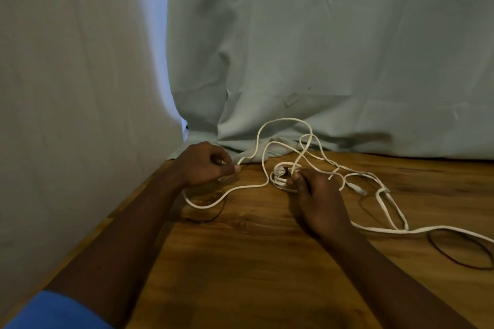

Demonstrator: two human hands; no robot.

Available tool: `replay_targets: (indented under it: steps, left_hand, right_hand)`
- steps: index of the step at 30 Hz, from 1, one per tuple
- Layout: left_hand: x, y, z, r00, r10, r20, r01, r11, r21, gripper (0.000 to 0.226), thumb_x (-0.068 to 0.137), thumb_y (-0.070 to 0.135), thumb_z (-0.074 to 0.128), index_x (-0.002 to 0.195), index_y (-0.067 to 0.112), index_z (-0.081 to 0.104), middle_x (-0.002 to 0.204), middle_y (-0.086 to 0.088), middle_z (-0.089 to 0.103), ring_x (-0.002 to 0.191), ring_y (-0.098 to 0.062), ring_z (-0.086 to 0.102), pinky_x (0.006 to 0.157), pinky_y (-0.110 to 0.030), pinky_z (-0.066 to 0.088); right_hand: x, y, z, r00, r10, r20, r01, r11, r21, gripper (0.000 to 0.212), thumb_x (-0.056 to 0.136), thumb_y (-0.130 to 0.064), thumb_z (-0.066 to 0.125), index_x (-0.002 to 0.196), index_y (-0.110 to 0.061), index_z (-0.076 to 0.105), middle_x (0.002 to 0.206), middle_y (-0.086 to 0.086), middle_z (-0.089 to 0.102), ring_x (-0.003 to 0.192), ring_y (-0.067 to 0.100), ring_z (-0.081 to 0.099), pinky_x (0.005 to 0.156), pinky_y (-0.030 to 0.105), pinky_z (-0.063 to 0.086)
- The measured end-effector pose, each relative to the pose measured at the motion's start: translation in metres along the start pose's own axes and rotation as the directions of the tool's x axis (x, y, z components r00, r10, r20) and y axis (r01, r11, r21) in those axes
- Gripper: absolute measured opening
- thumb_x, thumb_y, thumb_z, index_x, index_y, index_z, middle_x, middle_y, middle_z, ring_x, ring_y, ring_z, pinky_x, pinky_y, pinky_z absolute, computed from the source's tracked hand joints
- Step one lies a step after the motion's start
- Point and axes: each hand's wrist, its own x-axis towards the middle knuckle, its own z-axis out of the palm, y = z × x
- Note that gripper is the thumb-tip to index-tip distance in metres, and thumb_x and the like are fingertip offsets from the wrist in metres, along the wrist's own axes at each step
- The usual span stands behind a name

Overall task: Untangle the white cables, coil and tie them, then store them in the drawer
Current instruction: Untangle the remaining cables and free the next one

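White cables [283,141] lie tangled on the wooden table [240,262], looping up at the back and trailing to the right edge. My left hand [205,164] pinches one cable end between thumb and fingers at the left. My right hand [315,195] pinches a strand beside a small coiled bundle [280,176] that has a dark tie on it. A white connector plug [357,188] lies to the right of my right hand. No drawer is in view.
Pale cloth [320,48] hangs behind the table and bunches onto its back edge. A second sheet [66,88] covers the left side. Thin dark elastic loops [459,251] lie on the wood at right and another one [205,211] under my left wrist.
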Motion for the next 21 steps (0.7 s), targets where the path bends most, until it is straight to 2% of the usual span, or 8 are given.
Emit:
replay_targets:
  steps: [3, 5, 8, 12, 14, 16, 18, 21]
  left_hand:
    - [0.000, -0.001, 0.007, 0.996, 0.064, 0.054, -0.070, 0.992, 0.101, 0.019, 0.082, 0.050, 0.081, 0.089, 0.034, 0.076, 0.096, 0.010, 0.069, 0.089, -0.007, 0.062, 0.083, -0.033, 0.052]
    - [0.001, -0.002, 0.010, 0.995, 0.090, -0.051, -0.087, 0.995, 0.055, 0.013, 0.085, 0.040, 0.081, 0.078, 0.033, 0.073, 0.086, 0.003, 0.074, 0.076, -0.007, 0.063, 0.078, -0.035, 0.053]
    - [0.000, 0.006, 0.007, 0.939, 0.042, -0.341, -0.131, 0.961, -0.243, 0.013, 0.088, 0.032, 0.080, 0.077, 0.027, 0.078, 0.069, 0.006, 0.074, 0.063, -0.002, 0.065, 0.069, -0.027, 0.052]
    - [-0.007, 0.034, -0.003, 0.877, -0.104, -0.469, -0.247, 0.740, -0.626, 0.019, 0.085, 0.026, 0.084, 0.100, 0.018, 0.077, 0.064, -0.002, 0.073, 0.059, -0.010, 0.066, 0.064, -0.031, 0.055]
    - [-0.013, 0.050, -0.002, 0.896, -0.091, -0.434, -0.281, 0.640, -0.715, 0.032, 0.085, 0.017, 0.083, 0.114, 0.014, 0.071, 0.061, 0.000, 0.070, 0.053, -0.008, 0.064, 0.054, -0.025, 0.052]
    - [-0.020, 0.067, 0.006, 0.901, 0.019, -0.434, -0.361, 0.588, -0.724, 0.021, 0.086, 0.009, 0.081, 0.106, 0.012, 0.075, 0.062, 0.001, 0.069, 0.053, -0.006, 0.062, 0.053, -0.022, 0.051]
    - [-0.028, 0.081, 0.018, 0.900, 0.127, -0.416, -0.410, 0.567, -0.714, 0.009, 0.086, 0.009, 0.081, 0.095, 0.011, 0.080, 0.069, -0.001, 0.073, 0.058, -0.007, 0.063, 0.057, -0.022, 0.050]
    - [-0.036, 0.091, 0.027, 0.904, 0.228, -0.362, -0.423, 0.602, -0.677, 0.007, 0.089, 0.017, 0.081, 0.093, 0.013, 0.082, 0.077, -0.004, 0.078, 0.055, -0.017, 0.067, 0.052, -0.029, 0.051]
  right_hand:
    - [0.001, 0.001, 0.003, 1.000, 0.013, -0.025, -0.014, 1.000, -0.028, 0.027, 0.106, -0.031, 0.049, 0.106, -0.019, 0.074, 0.097, -0.001, 0.074, 0.092, 0.019, 0.067, 0.082, 0.039, 0.053]
    - [0.000, 0.001, 0.004, 0.997, 0.044, -0.055, -0.045, 0.999, -0.020, 0.021, 0.103, -0.033, 0.054, 0.111, -0.020, 0.070, 0.103, 0.000, 0.072, 0.099, 0.021, 0.067, 0.085, 0.043, 0.054]
    - [-0.004, -0.002, 0.000, 0.984, 0.013, -0.176, -0.033, 0.993, -0.114, 0.047, 0.096, -0.034, 0.064, 0.138, -0.019, 0.050, 0.134, 0.008, 0.052, 0.126, 0.027, 0.049, 0.102, 0.048, 0.046]
    - [-0.007, -0.027, -0.018, 0.882, -0.248, -0.400, 0.263, 0.965, -0.019, 0.036, 0.097, -0.029, 0.063, 0.130, -0.019, 0.051, 0.122, 0.003, 0.048, 0.109, 0.017, 0.050, 0.089, 0.033, 0.044]
    - [-0.011, -0.039, -0.019, 0.912, -0.288, -0.293, 0.343, 0.926, 0.156, 0.025, 0.098, -0.038, 0.059, 0.119, -0.025, 0.058, 0.110, -0.006, 0.058, 0.096, 0.006, 0.057, 0.079, 0.021, 0.047]
    - [-0.017, -0.049, -0.014, 0.971, -0.235, -0.049, 0.234, 0.881, 0.410, 0.027, 0.099, -0.043, 0.059, 0.120, -0.026, 0.063, 0.105, -0.011, 0.068, 0.096, 0.004, 0.066, 0.077, 0.015, 0.051]
    - [-0.024, -0.055, -0.006, 0.972, -0.183, 0.148, 0.060, 0.803, 0.593, 0.032, 0.101, -0.033, 0.063, 0.130, -0.021, 0.061, 0.106, -0.006, 0.074, 0.098, 0.005, 0.071, 0.083, 0.019, 0.055]
    - [-0.027, -0.059, -0.002, 0.966, -0.129, 0.226, -0.067, 0.714, 0.697, 0.023, 0.106, -0.010, 0.051, 0.127, -0.014, 0.059, 0.088, 0.006, 0.074, 0.080, 0.020, 0.074, 0.077, 0.033, 0.060]
